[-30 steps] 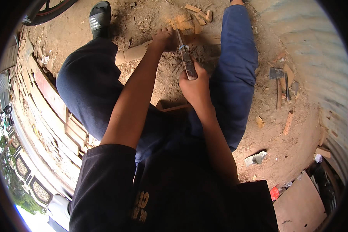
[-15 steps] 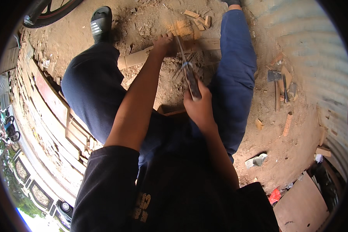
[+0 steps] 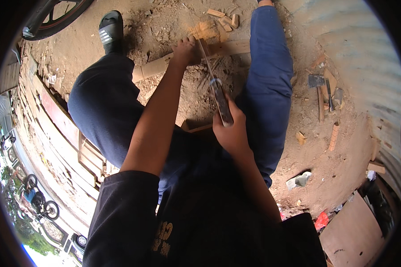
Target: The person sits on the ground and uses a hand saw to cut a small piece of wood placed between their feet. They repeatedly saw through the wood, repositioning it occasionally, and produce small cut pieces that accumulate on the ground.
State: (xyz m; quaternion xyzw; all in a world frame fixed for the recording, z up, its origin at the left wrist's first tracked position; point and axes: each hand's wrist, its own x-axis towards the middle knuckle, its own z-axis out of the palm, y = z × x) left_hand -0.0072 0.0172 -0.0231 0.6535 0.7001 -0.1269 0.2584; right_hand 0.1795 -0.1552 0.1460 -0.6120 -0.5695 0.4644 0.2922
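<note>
My right hand (image 3: 231, 129) is wrapped round the worn handle of a saw (image 3: 221, 103), whose thin blade shows nearly edge-on and points away from me. Just left of the blade, my left hand (image 3: 186, 51) grips a piece of wood, with the fingers bent over its far side. Most of that piece is hidden under the hand. A long wooden plank (image 3: 152, 68) runs crosswise on the ground beneath, between my legs. Beyond the blade's tip lies a patch of orange sawdust (image 3: 206, 30).
Several small wood offcuts (image 3: 225, 19) lie past the sawdust. At right, a hatchet (image 3: 317, 81) rests on the dirt beside wood scraps, near a corrugated metal sheet (image 3: 365, 58). Stacked boards (image 3: 58, 111) line the left side. A wheel (image 3: 58, 18) stands at the far left.
My right hand has drawn the saw slightly back toward my body. The left hand keeps its place on the wood. The whole view has shifted a little.
</note>
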